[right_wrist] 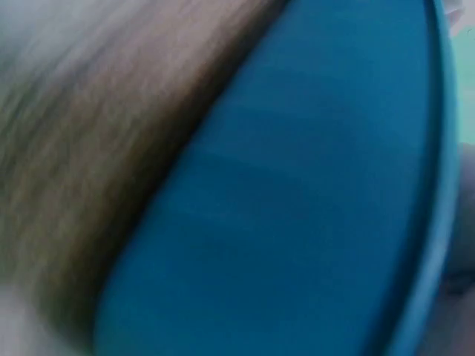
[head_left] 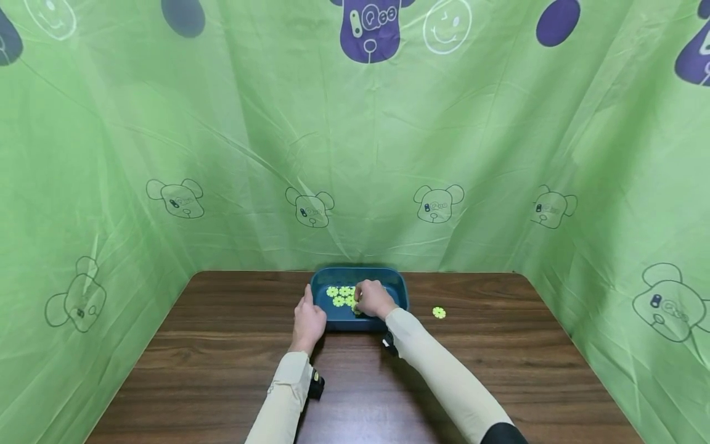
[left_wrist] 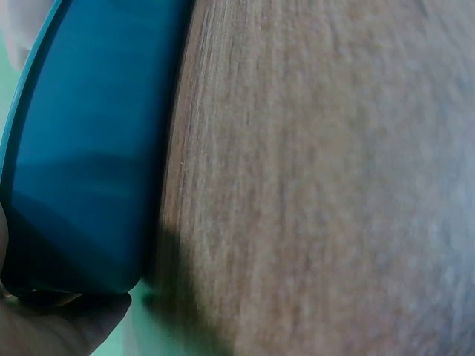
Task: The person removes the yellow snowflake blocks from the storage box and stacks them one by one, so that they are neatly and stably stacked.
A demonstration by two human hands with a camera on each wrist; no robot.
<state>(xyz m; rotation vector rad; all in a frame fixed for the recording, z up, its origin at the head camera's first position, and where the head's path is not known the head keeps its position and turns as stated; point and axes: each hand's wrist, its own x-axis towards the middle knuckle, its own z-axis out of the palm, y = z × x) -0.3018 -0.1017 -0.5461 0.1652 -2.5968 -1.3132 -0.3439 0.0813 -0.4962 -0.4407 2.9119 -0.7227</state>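
A blue rectangular tray (head_left: 363, 325) sits at the far side of the table, holding several yellow-green flower-shaped pieces (head_left: 339, 301). At its left front corner, my left hand (head_left: 308, 320) grips the wall, index finger pointing along the side. The left wrist view shows the thumb (left_wrist: 104, 319) against the outside of the tray. My right hand (head_left: 374, 298) reaches over the front rim with curled fingers lowered inside, pinching a flower-shaped piece (head_left: 356, 309) that is partly hidden. The right wrist view is blurred and mostly filled by the tray wall (right_wrist: 297, 185).
One more flower-shaped piece (head_left: 439, 312) lies on the brown wooden table (head_left: 233, 345), right of the tray. Green printed curtains (head_left: 366, 154) hang behind the table and along both sides. The tray's back edge is close to the rear curtain.
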